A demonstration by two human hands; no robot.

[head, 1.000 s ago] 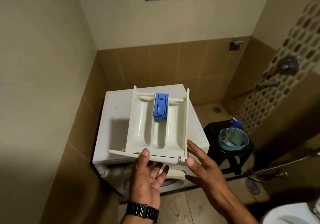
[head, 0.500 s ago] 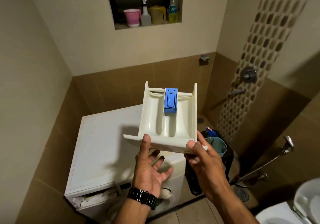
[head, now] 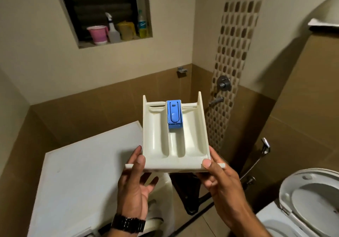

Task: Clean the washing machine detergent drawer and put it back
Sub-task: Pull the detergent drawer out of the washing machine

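Now: detergent drawer (head: 174, 141) out of washing machine (head: 88, 172), held level in air, right of machine top. Left hand (head: 136, 185) pinches front-left corner, thumb on rim, fingers spread beneath. Right hand (head: 222, 183) grips front-right corner likewise. Blue siphon cap (head: 174, 115) seated in middle compartment. Step, judged: carrying drawer toward wash point. Next: steady two-hand carry, keep level.

left hand (head: 134, 185) and right hand (head: 222, 187) raised, thumbs on top, gripping
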